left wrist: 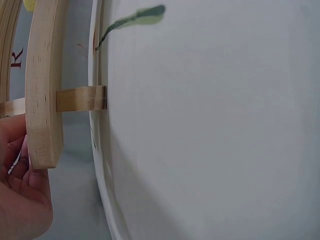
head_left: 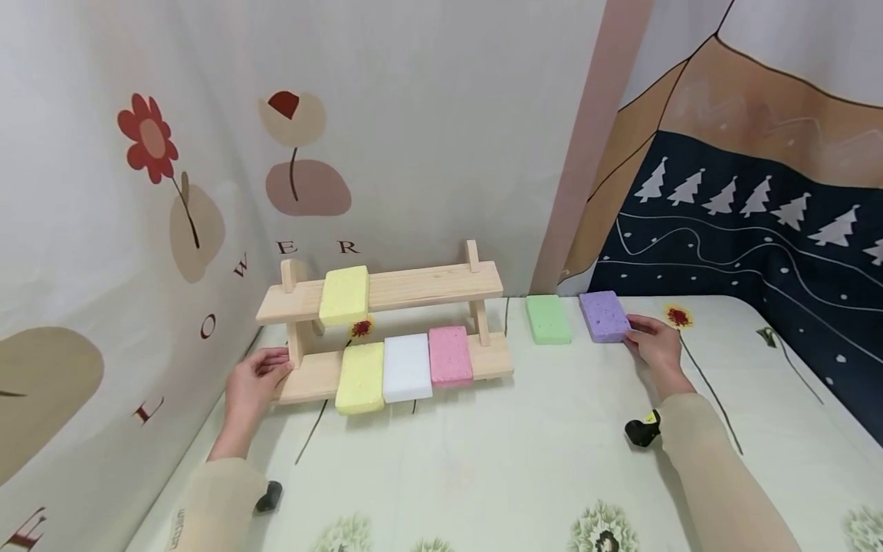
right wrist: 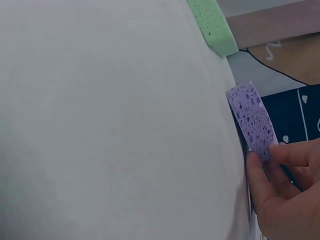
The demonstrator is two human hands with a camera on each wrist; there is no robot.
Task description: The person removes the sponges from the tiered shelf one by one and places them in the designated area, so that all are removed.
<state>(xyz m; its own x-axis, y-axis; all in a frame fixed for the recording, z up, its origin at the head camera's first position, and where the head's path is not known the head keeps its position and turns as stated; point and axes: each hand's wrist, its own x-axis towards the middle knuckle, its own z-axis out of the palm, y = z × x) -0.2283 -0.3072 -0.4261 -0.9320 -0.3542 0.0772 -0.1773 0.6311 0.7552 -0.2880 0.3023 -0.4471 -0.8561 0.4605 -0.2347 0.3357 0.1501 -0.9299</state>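
Observation:
My left hand [head_left: 251, 382] grips the left end of the lower board of a two-tier wooden rack [head_left: 407, 287]; the left wrist view shows its fingers around the board end [left wrist: 45, 145]. On the upper board lies a yellow sponge [head_left: 345, 294]. Side by side on the lower board are another yellow sponge [head_left: 361, 378], a white sponge [head_left: 407, 368] and a pink sponge [head_left: 451, 356]. Off to the right, my right hand [head_left: 655, 349] pinches a purple sponge [head_left: 603, 316] by its right edge. Left of that sits a green sponge [head_left: 548, 319].
A pale cloth with printed flowers covers the table [head_left: 510, 460]. Patterned curtains [head_left: 441, 138] hang right behind the rack and sponges and along the left side. Dark fabric with white trees [head_left: 745, 230] borders the right. Each wrist has a small black device [head_left: 643, 432] strapped beneath it.

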